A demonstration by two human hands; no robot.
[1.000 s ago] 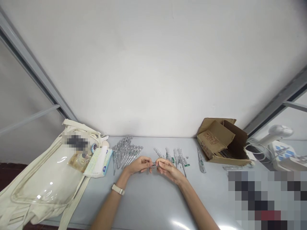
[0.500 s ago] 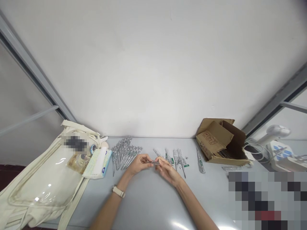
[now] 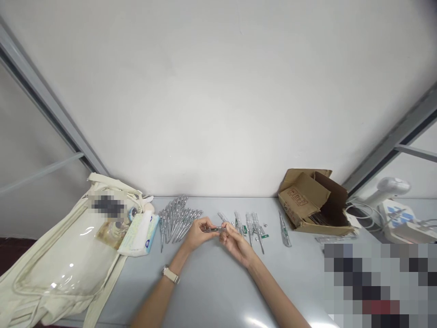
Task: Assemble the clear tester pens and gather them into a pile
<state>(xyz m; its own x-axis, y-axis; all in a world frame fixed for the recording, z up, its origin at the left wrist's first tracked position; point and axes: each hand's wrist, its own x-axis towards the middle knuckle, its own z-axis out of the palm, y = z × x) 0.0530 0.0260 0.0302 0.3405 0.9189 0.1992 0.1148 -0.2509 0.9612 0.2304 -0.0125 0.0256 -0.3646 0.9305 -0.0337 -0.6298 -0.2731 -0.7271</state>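
Observation:
My left hand [image 3: 197,233] and my right hand [image 3: 235,242] meet over the grey table [image 3: 211,291], both pinched on one small clear tester screwdriver [image 3: 213,229] held level between them. A watch sits on my left wrist [image 3: 170,274]. Just left of my left hand lies a pile of several finished clear screwdrivers [image 3: 175,217]. Right of my right hand lie several loose clear parts with green bits [image 3: 252,225].
A cream tote bag [image 3: 64,259] and a tissue pack [image 3: 139,234] lie at the left. An open cardboard box [image 3: 316,202] stands at the right, one clear screwdriver [image 3: 284,231] before it. White devices with cables [image 3: 392,212] sit far right.
Both hands have stayed together on the small screwdriver and shifted slightly up and left; the held piece now shows more length between the fingers.

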